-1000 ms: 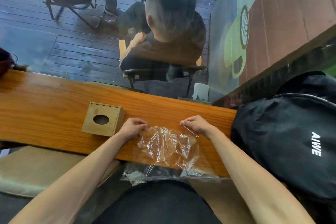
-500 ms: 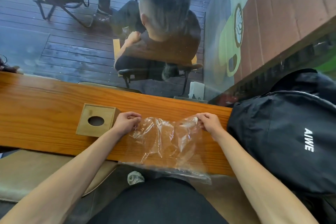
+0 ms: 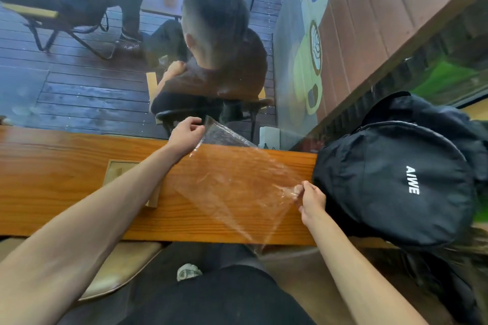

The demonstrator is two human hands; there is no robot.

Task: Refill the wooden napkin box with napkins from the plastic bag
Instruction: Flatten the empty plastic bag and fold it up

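Head view: my left hand [image 3: 186, 133] pinches far corner of plastic bag [image 3: 237, 187], my right hand [image 3: 310, 199] pinches near edge — film stretched flat over desk [image 3: 52, 166]. Napkin box [image 3: 118, 170] under left forearm. Bag looks empty — keep tension even, avoid tearing.
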